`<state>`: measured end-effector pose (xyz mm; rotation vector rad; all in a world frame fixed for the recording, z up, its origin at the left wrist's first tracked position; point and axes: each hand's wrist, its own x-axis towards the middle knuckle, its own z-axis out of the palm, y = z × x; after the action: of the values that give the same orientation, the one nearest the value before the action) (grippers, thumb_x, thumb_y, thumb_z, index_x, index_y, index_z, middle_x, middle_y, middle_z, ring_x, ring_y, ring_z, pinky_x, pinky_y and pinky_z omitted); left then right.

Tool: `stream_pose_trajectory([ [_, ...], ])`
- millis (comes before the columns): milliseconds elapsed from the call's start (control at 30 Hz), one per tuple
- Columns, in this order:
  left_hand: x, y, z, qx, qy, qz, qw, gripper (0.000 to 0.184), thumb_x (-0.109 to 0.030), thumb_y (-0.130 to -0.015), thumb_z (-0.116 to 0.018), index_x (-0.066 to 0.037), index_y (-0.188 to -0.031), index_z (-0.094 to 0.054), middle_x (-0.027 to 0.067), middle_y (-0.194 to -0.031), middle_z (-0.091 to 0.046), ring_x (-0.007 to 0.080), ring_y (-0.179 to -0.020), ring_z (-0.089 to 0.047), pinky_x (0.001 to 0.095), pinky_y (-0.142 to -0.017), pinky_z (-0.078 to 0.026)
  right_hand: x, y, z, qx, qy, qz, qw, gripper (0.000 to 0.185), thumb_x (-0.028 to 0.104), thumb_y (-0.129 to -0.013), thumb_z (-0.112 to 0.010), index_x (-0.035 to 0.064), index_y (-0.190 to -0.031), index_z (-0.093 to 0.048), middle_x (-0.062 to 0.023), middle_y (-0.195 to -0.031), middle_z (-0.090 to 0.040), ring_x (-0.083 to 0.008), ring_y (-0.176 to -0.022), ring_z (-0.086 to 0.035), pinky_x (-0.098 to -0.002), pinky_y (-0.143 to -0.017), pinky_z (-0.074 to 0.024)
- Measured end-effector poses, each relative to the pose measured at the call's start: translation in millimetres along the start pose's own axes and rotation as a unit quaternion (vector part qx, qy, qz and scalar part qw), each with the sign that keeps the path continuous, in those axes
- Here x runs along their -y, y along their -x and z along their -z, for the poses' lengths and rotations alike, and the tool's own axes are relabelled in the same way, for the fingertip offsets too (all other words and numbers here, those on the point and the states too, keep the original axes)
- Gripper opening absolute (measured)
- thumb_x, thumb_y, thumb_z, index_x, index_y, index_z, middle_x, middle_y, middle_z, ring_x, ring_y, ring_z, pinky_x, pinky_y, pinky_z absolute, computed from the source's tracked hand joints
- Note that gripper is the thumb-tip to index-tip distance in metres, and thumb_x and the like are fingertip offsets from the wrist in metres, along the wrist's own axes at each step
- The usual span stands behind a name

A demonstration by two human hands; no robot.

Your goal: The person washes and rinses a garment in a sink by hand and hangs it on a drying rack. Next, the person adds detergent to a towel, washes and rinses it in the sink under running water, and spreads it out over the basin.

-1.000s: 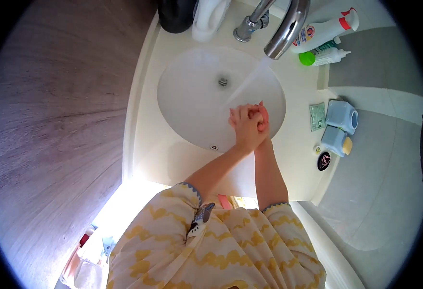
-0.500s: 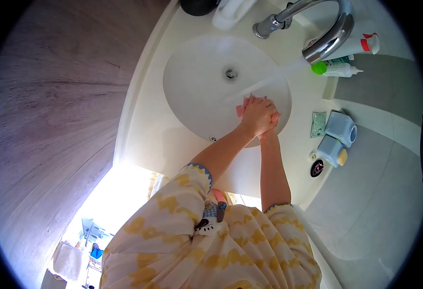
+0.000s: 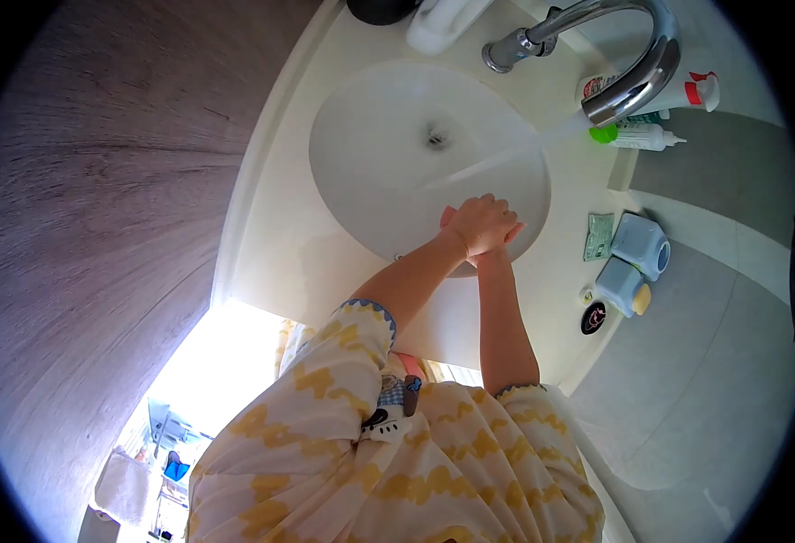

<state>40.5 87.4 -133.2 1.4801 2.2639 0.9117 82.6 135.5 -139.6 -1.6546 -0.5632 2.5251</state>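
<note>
Over the near right part of the white sink basin (image 3: 361, 154), both my hands are clasped together around a pink cloth (image 3: 447, 216). My left hand (image 3: 485, 223) lies on top with its fingers wrapped over. Beneath it is my right hand (image 3: 491, 256), mostly covered by the left. Only small pink edges of the cloth stick out at the sides; the rest is hidden in the grip. A thin stream of water runs from the chrome faucet (image 3: 633, 86) into the basin, just beyond my hands.
Spray and squeeze bottles (image 3: 646, 137) stand behind the faucet on the right. Two light blue containers (image 3: 640, 244), a green packet (image 3: 598, 237) and a round black item (image 3: 594, 318) sit along the right counter. A white bottle (image 3: 443, 25) stands at the back. A wooden panel (image 3: 99, 181) borders the left.
My clasped hands have moved slightly toward me and left, out of the water stream. Less of the pink cloth shows between them, and the view has shifted a little.
</note>
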Motion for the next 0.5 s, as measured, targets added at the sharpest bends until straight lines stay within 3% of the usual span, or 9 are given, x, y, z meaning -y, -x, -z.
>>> stream_pose_trajectory([
  [100,3.3,1.8,0.9,0.036,0.006,-0.05,0.998,0.018,-0.031,-0.078,-0.06,-0.014,-0.074,-0.063,0.0021,-0.077,-0.056,0.021,-0.076,-0.057,0.035,-0.062,-0.05,-2.3,-0.8,-1.3,-0.008,0.008,-0.007,1.0,0.036,0.049,-0.089,-0.047,0.0133,-0.092,-0.051,-0.0014,-0.086,-0.055,-0.0177,-0.074,-0.053,-0.0352,-0.061,-0.0455],
  [300,15.5,9.7,1.9,0.017,0.029,-0.01,0.999,0.013,-0.024,-0.078,-0.059,-0.012,-0.078,-0.063,0.004,-0.078,-0.058,0.0243,-0.078,-0.059,0.0357,-0.064,-0.05,-6.0,9.1,-17.9,-0.04,0.029,-0.042,0.998,0.033,0.047,-0.089,-0.049,0.0139,-0.091,-0.05,-0.0011,-0.086,-0.055,-0.016,-0.074,-0.053,-0.0343,-0.06,-0.0459],
  [400,33.6,16.6,7.8,-0.091,0.078,0.105,0.987,0.013,-0.022,-0.08,-0.057,-0.011,-0.082,-0.063,0.0068,-0.079,-0.059,0.0264,-0.076,-0.06,0.0366,-0.065,-0.05,-7.4,11.2,-31.5,-0.064,0.058,-0.068,0.994,0.032,0.046,-0.089,-0.05,0.0142,-0.091,-0.05,-0.0009,-0.086,-0.055,-0.0151,-0.074,-0.054,-0.0339,-0.06,-0.0461],
  [433,40.4,19.3,19.1,-0.052,0.121,0.195,0.972,0.018,-0.026,-0.08,-0.057,-0.009,-0.084,-0.062,0.0084,-0.086,-0.062,0.0278,-0.079,-0.061,0.0379,-0.067,-0.049,-10.0,5.0,-31.7,-0.068,0.066,-0.076,0.993,0.032,0.046,-0.089,-0.05,0.0143,-0.091,-0.049,-0.0008,-0.086,-0.055,-0.0148,-0.074,-0.054,-0.0338,-0.06,-0.0461],
  [500,53.5,29.8,38.5,-0.104,0.12,0.347,0.925,0.026,-0.032,-0.082,-0.056,-0.008,-0.09,-0.062,0.01,-0.092,-0.064,0.0294,-0.082,-0.062,0.0387,-0.07,-0.049,-16.9,-38.9,-8.4,-0.008,0.096,-0.038,0.995,0.031,0.045,-0.088,-0.053,0.0146,-0.095,-0.05,-0.0009,-0.089,-0.056,-0.0151,-0.076,-0.055,-0.0334,-0.059,-0.0473],
])
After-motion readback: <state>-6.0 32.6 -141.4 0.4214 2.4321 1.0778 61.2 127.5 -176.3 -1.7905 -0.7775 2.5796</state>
